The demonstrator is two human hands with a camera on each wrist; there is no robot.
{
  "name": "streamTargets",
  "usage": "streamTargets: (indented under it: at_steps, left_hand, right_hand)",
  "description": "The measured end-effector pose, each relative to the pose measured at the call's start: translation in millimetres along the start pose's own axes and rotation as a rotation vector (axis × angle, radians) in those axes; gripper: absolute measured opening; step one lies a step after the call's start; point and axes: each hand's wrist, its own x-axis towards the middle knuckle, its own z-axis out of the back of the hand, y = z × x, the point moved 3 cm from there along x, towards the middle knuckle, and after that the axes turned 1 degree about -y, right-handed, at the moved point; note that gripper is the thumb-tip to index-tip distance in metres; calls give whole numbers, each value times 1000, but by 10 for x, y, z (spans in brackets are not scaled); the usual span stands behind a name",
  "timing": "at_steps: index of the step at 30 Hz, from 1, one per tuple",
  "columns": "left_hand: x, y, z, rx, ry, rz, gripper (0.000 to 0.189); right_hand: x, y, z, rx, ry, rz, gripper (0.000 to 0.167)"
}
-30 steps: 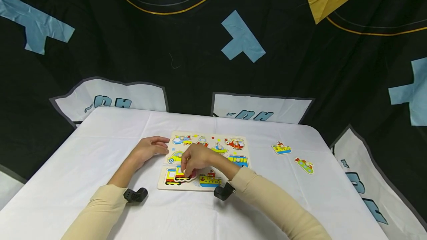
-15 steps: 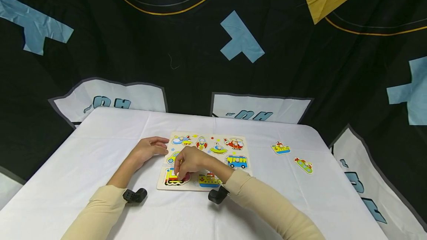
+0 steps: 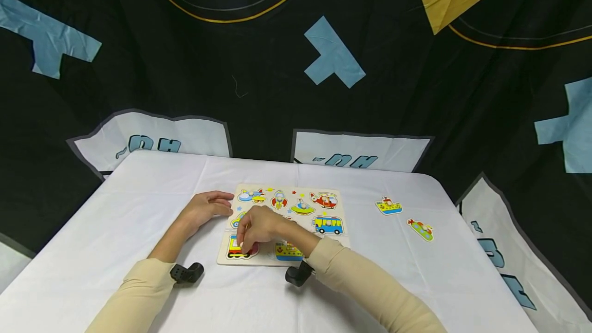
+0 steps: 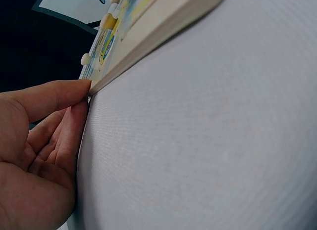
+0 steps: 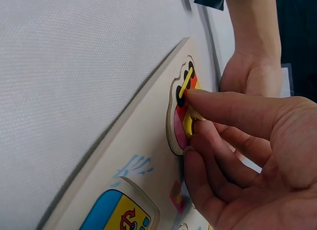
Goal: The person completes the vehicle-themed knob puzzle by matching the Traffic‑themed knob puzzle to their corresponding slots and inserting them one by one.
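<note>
A wooden peg puzzle board (image 3: 268, 260) with printed vehicles lies on the table. At its near-left corner my right hand (image 3: 261, 226) is on the train piece (image 3: 236, 247). In the right wrist view, the thumb presses on the train piece (image 5: 183, 114) and the other fingers curl at its yellow part. The train lies in or over its recess; whether it is fully flat I cannot tell. My left hand (image 3: 203, 210) rests beside the board's left edge. Its fairly straight fingers touch the board's corner in the left wrist view, where the hand (image 4: 42, 141) lies on the cloth.
To the right of the board lie a loose ship piece (image 3: 389, 205) and a green submarine-like piece (image 3: 421, 230). A bus (image 3: 328, 225), a helicopter (image 3: 324, 200) and a ship picture (image 3: 289, 252) show on the board. The white tablecloth (image 3: 152, 189) meets a black backdrop (image 3: 259, 91).
My right hand has moved slightly left and down with the train piece, which overlapped the printed train earlier and now lines up with it. The left hand has stayed put.
</note>
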Motion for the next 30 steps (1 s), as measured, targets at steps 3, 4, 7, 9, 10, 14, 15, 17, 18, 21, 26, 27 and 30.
streamTargets:
  at_steps: [3,4,7,9,10,14,15,17,18,21,26,27,30]
  left_hand:
    - [2,6,3,-8,2,-4,52]
    - [4,11,4,-7,0,-7,52]
    - [11,23,3,2,-7,-19,53]
    - [13,28,1,3,-11,-27,53]
    - [14,29,-1,2,-12,-32,53]
    - [13,24,-7,-10,-9,-32,52]
    - [11,22,-8,-11,-8,-32,52]
    - [9,20,-9,-11,-6,-31,52]
    - [9,20,-10,-11,-5,-30,52]
    - [12,21,-10,-13,-7,-27,52]
    - [14,19,-10,-2,-9,-16,52]
    - [16,19,-11,1,-11,-11,52]
    - [22,24,-14,8,-17,6,51]
  right_hand:
    - [-5,4,-10,3,1,1,11]
    - [-4,2,-11,-2,0,5,11]
    - [-4,3,-10,-14,-4,16,11]
    - [-4,0,-8,-18,-8,19,11]
    - [-3,-5,-7,-16,-7,19,11]
    - [-6,-25,-9,16,0,10,11]
    - [-8,-29,-8,19,0,9,11]
    - [-10,-43,-5,22,0,8,11]
    - [-13,-49,-2,22,-2,5,11]
    - [-20,-75,13,29,-6,1,12]
    - [-37,-130,58,90,-5,-14,11]
    - [-43,-138,70,99,-5,-16,11]
    - [-67,-171,116,110,-4,-22,11]
